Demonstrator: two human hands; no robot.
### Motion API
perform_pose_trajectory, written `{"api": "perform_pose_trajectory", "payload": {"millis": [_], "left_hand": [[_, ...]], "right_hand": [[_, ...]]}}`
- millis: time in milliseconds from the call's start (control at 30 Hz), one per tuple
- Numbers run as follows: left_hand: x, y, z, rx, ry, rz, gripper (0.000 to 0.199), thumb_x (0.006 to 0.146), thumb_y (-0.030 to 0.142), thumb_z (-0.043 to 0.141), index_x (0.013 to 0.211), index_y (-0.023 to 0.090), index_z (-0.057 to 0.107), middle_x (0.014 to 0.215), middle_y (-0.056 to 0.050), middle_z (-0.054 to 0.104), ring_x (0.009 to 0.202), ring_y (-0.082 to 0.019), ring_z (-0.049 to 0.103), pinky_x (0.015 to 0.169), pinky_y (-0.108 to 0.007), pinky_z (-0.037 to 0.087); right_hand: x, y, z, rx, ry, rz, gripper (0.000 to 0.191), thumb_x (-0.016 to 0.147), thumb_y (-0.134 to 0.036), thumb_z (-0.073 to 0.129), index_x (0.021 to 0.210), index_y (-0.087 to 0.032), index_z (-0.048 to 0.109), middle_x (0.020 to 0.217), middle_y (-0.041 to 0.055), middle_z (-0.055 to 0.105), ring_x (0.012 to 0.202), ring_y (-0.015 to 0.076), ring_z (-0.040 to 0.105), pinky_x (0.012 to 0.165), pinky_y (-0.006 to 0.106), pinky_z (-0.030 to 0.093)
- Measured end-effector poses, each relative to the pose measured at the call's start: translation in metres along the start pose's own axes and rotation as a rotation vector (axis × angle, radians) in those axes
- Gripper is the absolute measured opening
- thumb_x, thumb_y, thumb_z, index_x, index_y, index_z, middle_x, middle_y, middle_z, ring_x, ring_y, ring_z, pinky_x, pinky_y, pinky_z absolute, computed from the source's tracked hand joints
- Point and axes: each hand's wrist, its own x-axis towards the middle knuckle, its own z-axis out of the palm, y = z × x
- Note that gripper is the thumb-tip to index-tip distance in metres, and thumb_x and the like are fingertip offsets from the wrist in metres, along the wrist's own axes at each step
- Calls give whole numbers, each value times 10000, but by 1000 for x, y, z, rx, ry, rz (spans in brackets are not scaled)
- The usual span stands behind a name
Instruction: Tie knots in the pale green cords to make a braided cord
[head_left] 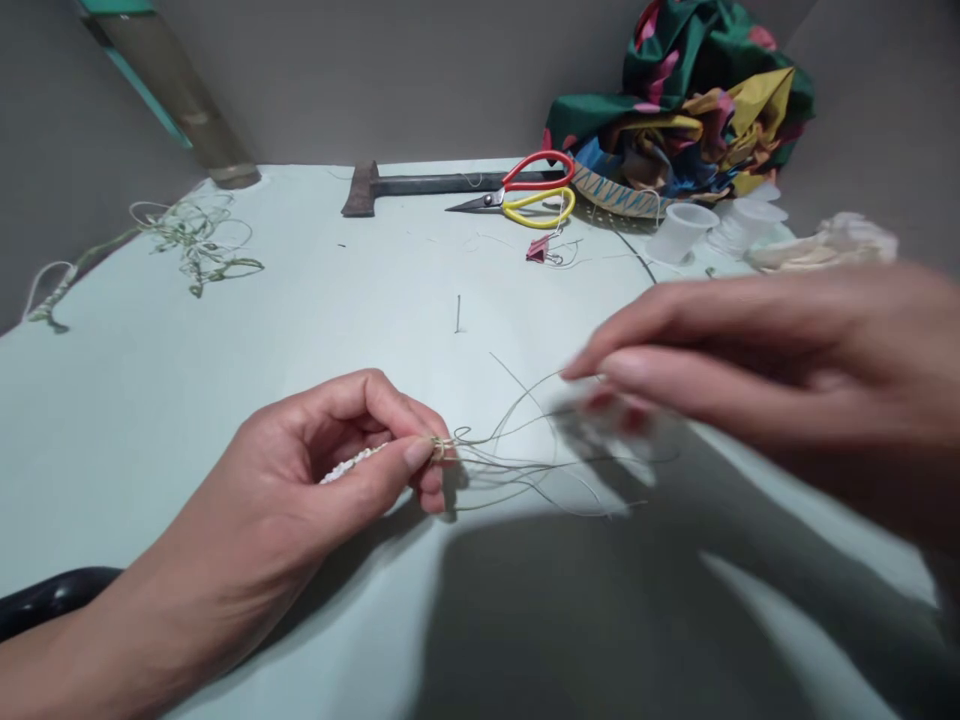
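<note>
My left hand [337,460] pinches a braided cord [354,463] between thumb and forefinger. The pale braid runs back under the palm, where part of it is hidden. From its knotted end, several thin loose threads [525,465] fan out to the right, and a small loop stands up near the knot. My right hand [750,370], somewhat blurred, is raised to the right of the braid. Its thumb and forefinger are closed on one thread [525,395] that curves up from the knot. The other fingers curl beneath, partly hidden.
An upright pin [458,314] stands mid-table. Behind lie a hammer-like axe [364,190], red-and-yellow-handled scissors [517,200] and a pink binder clip [538,248]. Tangled green cords [202,240] lie left, near a bottle [180,100]. A cloth-filled basket [619,190] and plastic cups [681,232] stand right.
</note>
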Motion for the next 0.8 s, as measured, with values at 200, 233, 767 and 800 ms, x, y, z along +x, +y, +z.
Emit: {"api": "perform_pose_trajectory", "payload": {"millis": [200, 233, 767, 800], "left_hand": [[-2, -2, -2, 49, -35, -18, 268, 1011, 454, 846, 806, 295, 778, 810, 41, 768, 757, -136, 700, 720, -196, 566], [-3, -2, -2, 59, -32, -28, 283, 1014, 472, 842, 807, 292, 775, 818, 41, 772, 770, -138, 704, 732, -198, 566], [-8, -3, -2, 50, 24, -124, 376, 881, 599, 932, 777, 273, 776, 756, 16, 741, 713, -169, 656, 592, -222, 516], [-7, -3, -2, 56, 13, -137, 388, 885, 608, 926, 769, 271, 773, 735, 15, 728, 705, -167, 646, 601, -226, 520]], "right_hand": [[-1, -36, 16, 87, -192, -21, 136, 1074, -226, 675, 1116, -214, 804, 1076, -2, 856, 973, 189, 820, 862, 280, 640], [-2, -40, 18, 116, -162, -10, 101, 1073, -243, 700, 1080, -210, 796, 997, -16, 839, 870, 166, 797, 803, 269, 630], [-3, -48, 41, -1, -133, -73, 105, 1040, -332, 743, 972, -295, 814, 822, 33, 721, 910, 248, 749, 740, 319, 585], [-1, -49, 44, -10, -140, -67, 96, 1033, -368, 756, 1001, -307, 822, 828, 37, 722, 934, 260, 750, 738, 321, 594]]}}
